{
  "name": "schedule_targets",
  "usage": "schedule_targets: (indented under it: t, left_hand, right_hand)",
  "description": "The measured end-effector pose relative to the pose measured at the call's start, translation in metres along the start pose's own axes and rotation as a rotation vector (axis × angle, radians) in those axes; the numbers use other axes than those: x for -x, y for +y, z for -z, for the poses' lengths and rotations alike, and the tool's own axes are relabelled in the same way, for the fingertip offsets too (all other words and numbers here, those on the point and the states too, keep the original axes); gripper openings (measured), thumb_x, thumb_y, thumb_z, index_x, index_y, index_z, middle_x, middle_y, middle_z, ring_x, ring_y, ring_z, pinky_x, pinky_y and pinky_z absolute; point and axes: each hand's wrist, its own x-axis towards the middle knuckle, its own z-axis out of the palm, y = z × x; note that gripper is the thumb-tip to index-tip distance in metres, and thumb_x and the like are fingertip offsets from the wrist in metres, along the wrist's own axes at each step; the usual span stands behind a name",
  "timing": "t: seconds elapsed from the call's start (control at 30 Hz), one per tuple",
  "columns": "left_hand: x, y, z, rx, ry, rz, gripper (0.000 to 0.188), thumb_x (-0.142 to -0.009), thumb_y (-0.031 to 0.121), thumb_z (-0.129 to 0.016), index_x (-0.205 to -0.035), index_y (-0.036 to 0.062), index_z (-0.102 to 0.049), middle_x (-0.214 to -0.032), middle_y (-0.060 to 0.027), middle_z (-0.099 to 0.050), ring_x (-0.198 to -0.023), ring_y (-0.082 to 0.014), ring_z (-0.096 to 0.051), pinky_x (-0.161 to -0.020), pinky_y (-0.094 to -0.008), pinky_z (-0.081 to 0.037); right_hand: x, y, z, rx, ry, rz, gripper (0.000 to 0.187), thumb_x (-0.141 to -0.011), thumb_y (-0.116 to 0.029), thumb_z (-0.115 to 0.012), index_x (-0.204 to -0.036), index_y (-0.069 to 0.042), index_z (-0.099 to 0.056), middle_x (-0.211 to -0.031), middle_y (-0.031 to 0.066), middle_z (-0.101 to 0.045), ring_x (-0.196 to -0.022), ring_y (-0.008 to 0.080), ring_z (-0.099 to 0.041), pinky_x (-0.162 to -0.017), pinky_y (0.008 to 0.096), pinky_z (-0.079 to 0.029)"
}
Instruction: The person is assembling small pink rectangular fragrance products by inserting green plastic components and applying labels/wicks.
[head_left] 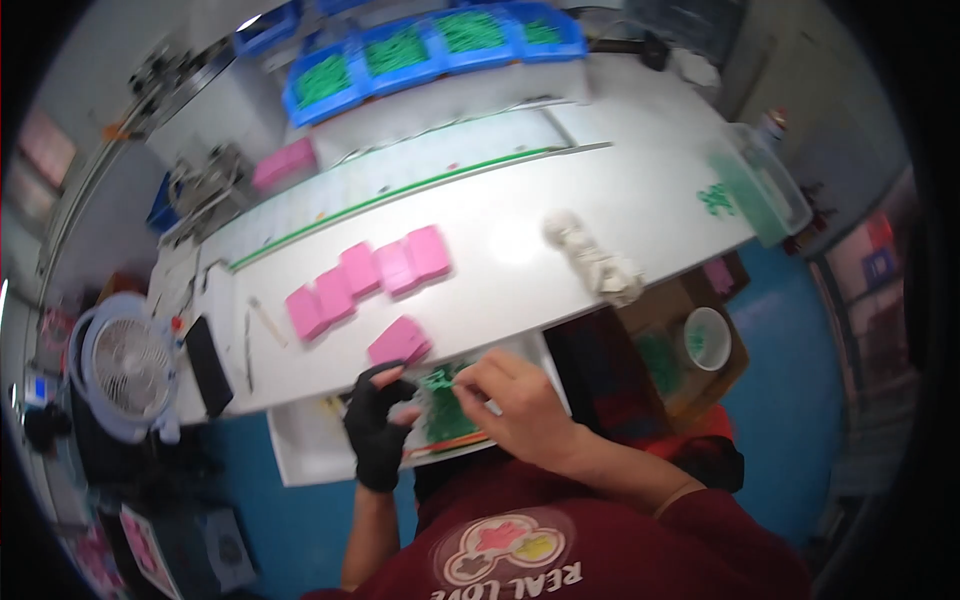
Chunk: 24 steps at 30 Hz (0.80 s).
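My left hand [378, 428], in a black glove with bare fingertips, is over the pulled-out white drawer [296, 452] at the table's front edge. Its thumb and forefinger stand apart, with nothing visible between them. Close by on the right, my bare right hand [515, 402] has its fingertips pinched together; whatever they hold is too small and blurred to name. Small green plastic pieces [446, 415] lie in the drawer between the hands. Just beyond the left hand, a pink block [400, 342] rests near the table edge.
Several pink blocks [362, 268] form a row on the white table [500, 300]. Blue bins [330, 98] of green pieces stand at the back. A crumpled pale cloth [595, 260] lies right of centre, above a cardboard box [690, 395] holding a white cup [707, 338]. A fan [130, 365] stands left.
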Motion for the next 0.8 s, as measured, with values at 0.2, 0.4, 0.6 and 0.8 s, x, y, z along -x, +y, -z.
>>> schedule_targets:
  t: [0.2, 0.4, 0.6, 0.8]
  left_hand:
    - [0.002, -0.008, 0.018, -0.251, 0.241, -0.135, 0.024, -0.091, 0.019, -0.063, -0.103, -0.0012, -0.06, -0.082, -0.0047, -0.058, -0.074, -0.0113, -0.052, -0.066, -0.0249, -0.041]
    - [-0.015, -0.012, 0.004, -0.35, 0.103, -0.151, 0.017, -0.092, 0.016, -0.061, -0.094, -0.0008, -0.059, -0.081, -0.0037, -0.057, -0.071, -0.0108, -0.05, -0.065, -0.0244, -0.039]
    - [-0.01, 0.0, 0.004, -0.367, 0.138, -0.104, 0.018, -0.091, 0.016, -0.064, -0.088, -0.001, -0.059, -0.082, -0.0056, -0.059, -0.077, -0.0157, -0.056, -0.075, -0.0277, -0.044]
    - [-0.014, 0.016, 0.006, -0.377, 0.148, -0.074, 0.012, -0.089, 0.01, -0.064, -0.09, -0.0009, -0.062, -0.084, -0.005, -0.06, -0.08, -0.014, -0.056, -0.074, -0.0269, -0.044]
  right_hand:
    - [-0.023, 0.053, 0.1, 0.247, 0.476, -0.16, 0.01, -0.081, -0.002, -0.068, -0.086, -0.004, -0.059, -0.077, 0.0097, -0.056, -0.064, 0.0236, -0.061, -0.06, 0.0351, -0.05]
    - [0.005, 0.14, 0.228, 0.593, 0.843, -0.233, 0.008, -0.082, -0.002, -0.068, -0.083, -0.001, -0.06, -0.076, 0.0101, -0.059, -0.061, 0.0209, -0.061, -0.057, 0.0332, -0.048]
    - [0.005, 0.185, 0.28, 0.757, 0.921, -0.216, 0.009, -0.082, -0.006, -0.069, -0.083, -0.002, -0.06, -0.076, 0.0102, -0.06, -0.063, 0.021, -0.062, -0.058, 0.0336, -0.048]
    - [0.003, 0.257, 0.375, 1.156, 0.787, -0.432, 0.017, -0.086, -0.019, -0.063, -0.087, -0.002, -0.064, -0.085, 0.0192, -0.064, -0.079, 0.0383, -0.063, -0.07, 0.0477, -0.048]
